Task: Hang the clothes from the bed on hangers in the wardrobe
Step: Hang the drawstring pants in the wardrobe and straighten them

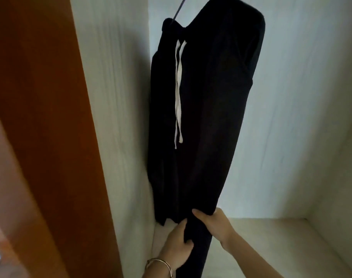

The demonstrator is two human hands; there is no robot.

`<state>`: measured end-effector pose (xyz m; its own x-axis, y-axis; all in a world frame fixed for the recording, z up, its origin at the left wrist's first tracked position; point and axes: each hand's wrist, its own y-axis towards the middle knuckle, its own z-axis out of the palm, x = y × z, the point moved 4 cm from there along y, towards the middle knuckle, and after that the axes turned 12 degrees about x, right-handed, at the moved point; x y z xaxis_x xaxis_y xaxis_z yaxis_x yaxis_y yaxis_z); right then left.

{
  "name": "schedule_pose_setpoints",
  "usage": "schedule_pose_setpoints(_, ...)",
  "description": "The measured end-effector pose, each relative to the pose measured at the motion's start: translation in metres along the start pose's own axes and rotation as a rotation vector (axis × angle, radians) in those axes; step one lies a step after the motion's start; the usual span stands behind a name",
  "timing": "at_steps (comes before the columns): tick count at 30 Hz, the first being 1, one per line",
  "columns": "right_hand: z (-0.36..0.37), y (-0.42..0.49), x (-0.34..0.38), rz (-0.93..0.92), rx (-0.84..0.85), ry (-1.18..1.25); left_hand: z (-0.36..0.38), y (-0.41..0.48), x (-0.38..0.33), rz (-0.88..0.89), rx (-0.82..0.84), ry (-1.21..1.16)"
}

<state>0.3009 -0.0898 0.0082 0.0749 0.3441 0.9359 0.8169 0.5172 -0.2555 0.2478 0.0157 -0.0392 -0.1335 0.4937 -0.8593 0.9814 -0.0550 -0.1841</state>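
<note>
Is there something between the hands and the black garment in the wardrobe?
No, nothing visible. Both the left hand and the right hand already grip the lower hem of the black garment.

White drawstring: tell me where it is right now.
In the head view, the white drawstring hangs down the upper front of the black garment hanging in the wardrobe, near its left side wall, well above both hands.
</note>
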Motion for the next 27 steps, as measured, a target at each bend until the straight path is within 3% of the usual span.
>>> schedule_pose_setpoints(2,0.008,0.0,-0.012,0.056,0.019,-0.137,0.018,0.0,0.012,-0.008,0.129,0.027)
schedule_pose_setpoints(4,0.012,0.003,-0.008,0.091,0.03,-0.249,0.026,0.002,0.019,-0.1,0.143,0.066)
schedule_pose_setpoints(8,0.011,0.012,0.028,-0.041,-0.075,-0.176,0.008,0.022,0.009,-0.241,-0.077,0.02)
schedule_pose_setpoints(13,0.005,0.017,0.057,-0.18,-0.091,-0.039,-0.019,0.032,-0.009,-0.23,-0.222,0.048)
schedule_pose_setpoints(27,0.028,0.006,-0.065,0.019,-0.073,-0.3,0.027,0.002,0.082,-0.326,-0.131,0.202)
